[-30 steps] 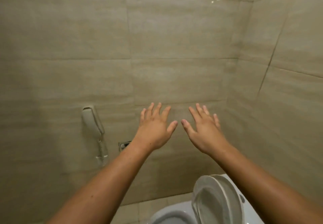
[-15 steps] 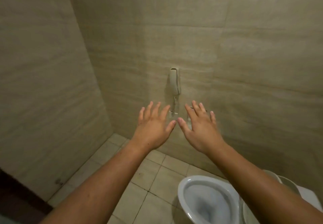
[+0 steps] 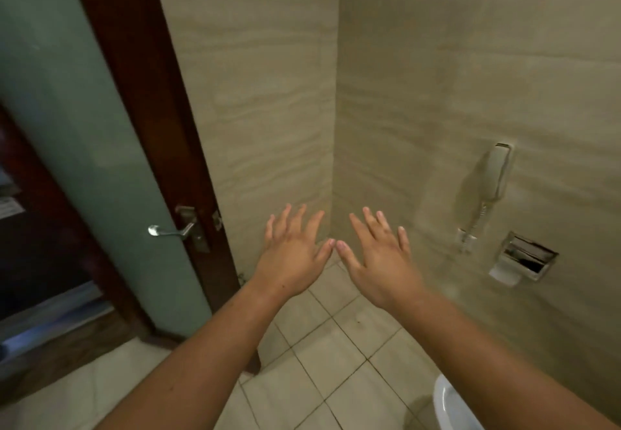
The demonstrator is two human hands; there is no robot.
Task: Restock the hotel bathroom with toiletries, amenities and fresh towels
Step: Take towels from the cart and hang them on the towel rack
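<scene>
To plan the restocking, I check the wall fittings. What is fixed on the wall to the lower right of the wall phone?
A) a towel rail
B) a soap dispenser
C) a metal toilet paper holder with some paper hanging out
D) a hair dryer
C: a shiny metal toilet paper holder sits to the lower right of the wall phone, with a white paper end hanging from it.

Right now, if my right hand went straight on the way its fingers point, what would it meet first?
Probably the tiled wall near the corner, left of the wall phone. Your right hand is open and nothing shows in its path, though depth is hard to judge.
</scene>
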